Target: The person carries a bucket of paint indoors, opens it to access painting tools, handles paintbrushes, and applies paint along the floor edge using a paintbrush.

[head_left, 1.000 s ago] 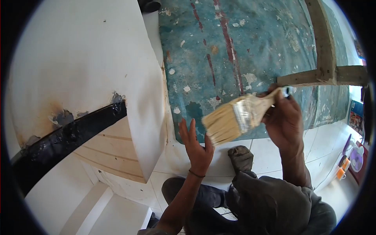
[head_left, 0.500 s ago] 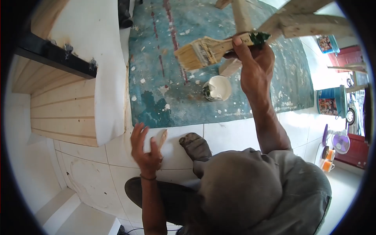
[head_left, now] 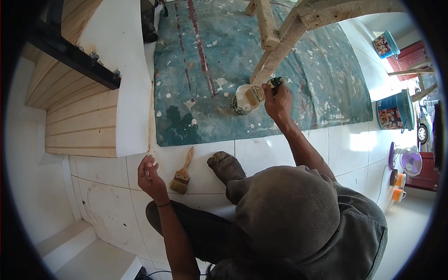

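Observation:
My right hand (head_left: 279, 103) is closed around the handle of a wide paintbrush (head_left: 255, 94), its bristles down in a small tub of white paint (head_left: 241, 108). The tub stands on a paint-spattered green sheet (head_left: 214, 126). My left hand (head_left: 151, 178) hangs over the white floor tiles with nothing in it, fingers loosely curled and apart. To its right, a second paintbrush (head_left: 182, 176) lies on the tiles, with dark, stained bristles and a bare wooden handle.
A wooden trestle (head_left: 282, 49) stands on the sheet just beyond the tub. On the left are a wood-slatted panel with a white edge (head_left: 133, 102) and a black metal bar (head_left: 79, 60). Blue buckets (head_left: 394, 112) and a purple fan (head_left: 410, 162) stand at the right.
My right hand has brought the paintbrush down from above the sheet into the paint tub. My left hand has moved left and lower, uncovering the brush on the tiles.

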`<action>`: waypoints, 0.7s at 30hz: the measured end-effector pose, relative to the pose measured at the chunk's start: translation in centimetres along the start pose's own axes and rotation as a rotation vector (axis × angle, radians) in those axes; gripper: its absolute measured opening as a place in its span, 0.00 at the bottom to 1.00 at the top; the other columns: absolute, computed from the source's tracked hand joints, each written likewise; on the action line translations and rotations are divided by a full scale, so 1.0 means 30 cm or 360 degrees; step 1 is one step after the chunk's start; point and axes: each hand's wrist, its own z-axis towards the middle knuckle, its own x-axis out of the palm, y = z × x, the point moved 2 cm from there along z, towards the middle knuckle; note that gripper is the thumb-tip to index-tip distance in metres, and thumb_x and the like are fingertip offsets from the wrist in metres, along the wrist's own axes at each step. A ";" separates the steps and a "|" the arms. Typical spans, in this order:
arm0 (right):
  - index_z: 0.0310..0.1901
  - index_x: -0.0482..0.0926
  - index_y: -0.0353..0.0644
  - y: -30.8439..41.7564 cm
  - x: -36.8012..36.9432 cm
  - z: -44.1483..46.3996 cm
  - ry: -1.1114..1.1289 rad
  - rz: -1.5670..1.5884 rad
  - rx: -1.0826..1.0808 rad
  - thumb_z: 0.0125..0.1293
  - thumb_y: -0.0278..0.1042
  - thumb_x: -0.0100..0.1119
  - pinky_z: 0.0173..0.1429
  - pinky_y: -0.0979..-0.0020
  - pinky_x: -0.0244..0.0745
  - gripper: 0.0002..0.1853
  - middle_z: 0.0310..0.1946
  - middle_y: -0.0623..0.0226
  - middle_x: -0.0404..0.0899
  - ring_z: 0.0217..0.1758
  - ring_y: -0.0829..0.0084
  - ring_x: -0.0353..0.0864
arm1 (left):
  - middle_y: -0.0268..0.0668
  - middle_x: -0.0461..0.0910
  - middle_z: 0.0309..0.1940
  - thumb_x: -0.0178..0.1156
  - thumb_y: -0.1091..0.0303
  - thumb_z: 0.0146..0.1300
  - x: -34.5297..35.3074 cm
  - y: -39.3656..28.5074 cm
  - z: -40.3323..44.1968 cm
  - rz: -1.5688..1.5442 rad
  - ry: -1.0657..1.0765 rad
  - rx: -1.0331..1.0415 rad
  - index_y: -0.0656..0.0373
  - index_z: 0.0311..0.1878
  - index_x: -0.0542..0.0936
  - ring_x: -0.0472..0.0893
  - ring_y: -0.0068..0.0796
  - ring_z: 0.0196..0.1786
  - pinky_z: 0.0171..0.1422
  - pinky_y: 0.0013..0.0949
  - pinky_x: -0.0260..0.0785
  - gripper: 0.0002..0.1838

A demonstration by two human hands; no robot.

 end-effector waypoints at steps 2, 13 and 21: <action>0.42 0.75 0.30 -0.001 0.019 -0.001 0.0064 -0.0025 -0.0039 0.68 0.35 0.65 0.41 0.49 0.77 0.15 0.33 0.42 0.84 0.34 0.42 0.84 | 0.46 0.85 0.52 0.54 0.68 0.78 0.017 0.004 -0.008 0.0022 0.0096 0.0040 0.68 0.59 0.81 0.85 0.36 0.54 0.55 0.37 0.82 0.15; 0.38 0.76 0.31 -0.006 -0.063 0.075 -0.0300 -0.0016 0.0206 0.68 0.39 0.68 0.37 0.54 0.74 0.17 0.29 0.50 0.83 0.28 0.53 0.81 | 0.47 0.86 0.51 0.56 0.67 0.77 0.017 0.053 0.033 -0.0081 0.0128 -0.0040 0.69 0.59 0.81 0.86 0.35 0.51 0.52 0.35 0.82 0.16; 0.37 0.77 0.34 -0.246 -0.054 0.040 -0.0377 0.1165 0.1254 0.72 0.34 0.65 0.27 0.71 0.71 0.12 0.28 0.59 0.82 0.23 0.70 0.78 | 0.46 0.86 0.50 0.57 0.67 0.77 0.023 0.055 0.036 -0.0115 0.0162 -0.0063 0.68 0.59 0.81 0.86 0.35 0.50 0.52 0.35 0.82 0.16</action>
